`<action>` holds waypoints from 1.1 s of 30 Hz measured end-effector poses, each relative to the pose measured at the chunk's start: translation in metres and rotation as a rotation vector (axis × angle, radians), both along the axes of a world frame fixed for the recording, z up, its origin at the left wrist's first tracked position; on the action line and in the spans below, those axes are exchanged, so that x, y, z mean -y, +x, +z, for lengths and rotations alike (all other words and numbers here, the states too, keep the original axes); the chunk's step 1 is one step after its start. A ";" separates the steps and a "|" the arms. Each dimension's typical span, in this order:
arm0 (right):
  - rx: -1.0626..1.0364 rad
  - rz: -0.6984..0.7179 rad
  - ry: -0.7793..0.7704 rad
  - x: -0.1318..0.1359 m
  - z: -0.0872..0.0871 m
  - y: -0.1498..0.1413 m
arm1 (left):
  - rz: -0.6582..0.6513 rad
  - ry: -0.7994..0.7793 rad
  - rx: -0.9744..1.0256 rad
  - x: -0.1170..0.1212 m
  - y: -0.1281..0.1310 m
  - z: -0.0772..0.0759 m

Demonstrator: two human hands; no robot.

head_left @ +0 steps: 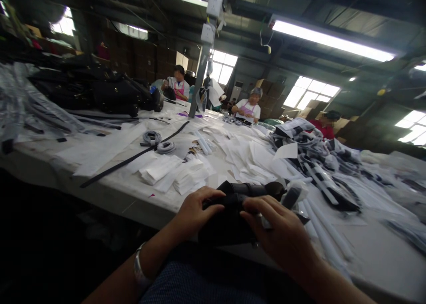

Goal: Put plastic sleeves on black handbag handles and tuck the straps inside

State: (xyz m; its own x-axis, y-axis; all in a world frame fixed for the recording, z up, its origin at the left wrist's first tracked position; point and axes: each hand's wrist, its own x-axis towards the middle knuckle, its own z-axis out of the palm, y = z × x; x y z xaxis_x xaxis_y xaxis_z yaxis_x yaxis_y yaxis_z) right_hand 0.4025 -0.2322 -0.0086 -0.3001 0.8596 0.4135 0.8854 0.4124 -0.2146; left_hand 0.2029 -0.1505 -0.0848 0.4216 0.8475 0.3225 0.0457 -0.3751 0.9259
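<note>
A black bag [226, 226] with a smooth, leather-like surface sits at the table's near edge, right in front of my body. My left hand [196, 208] grips its upper left edge between thumb and fingers. On the right side of the same upper edge, my right hand [278, 222] pinches the material, its fingertips pressed close together. The bag's lower part is dark and partly hidden behind my hands. Clear plastic wrap around a dark piece [294, 193] lies just beyond my right hand.
Stacks of white paper [189, 173], coiled straps [151, 138] and a long black strap [133, 156] lie on the table [109, 186]. Black bags [113, 91] are piled at far left. Plastic-wrapped parts [302, 140] heap up at right. Several co-workers sit beyond a metal post [199, 73].
</note>
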 end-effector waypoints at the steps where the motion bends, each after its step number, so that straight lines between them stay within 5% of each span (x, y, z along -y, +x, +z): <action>1: 0.002 -0.016 0.000 0.007 -0.007 -0.004 | -0.039 -0.055 0.016 -0.003 -0.001 -0.001; 7: -0.013 -0.280 -0.192 0.015 -0.028 -0.032 | -0.130 -0.299 0.085 -0.006 -0.001 0.002; 13: -0.183 -0.536 -0.122 0.009 -0.043 -0.050 | -0.150 -0.379 0.161 -0.012 0.004 0.003; 23: -0.675 -0.410 -0.089 -0.002 -0.058 -0.045 | -0.127 -0.424 0.235 -0.012 0.001 0.000; 33: -0.726 -0.506 -0.182 -0.005 -0.056 -0.047 | -0.184 -0.418 0.179 -0.004 0.001 0.000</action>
State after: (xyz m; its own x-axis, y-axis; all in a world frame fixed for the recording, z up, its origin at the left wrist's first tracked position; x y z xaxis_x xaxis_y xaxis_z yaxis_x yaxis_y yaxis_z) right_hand 0.3560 -0.2270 -0.0643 0.4137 0.8886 0.1979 0.5730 -0.0852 -0.8151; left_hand 0.2044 -0.1467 -0.0849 0.5459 0.8363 0.0513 -0.1598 0.0438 0.9862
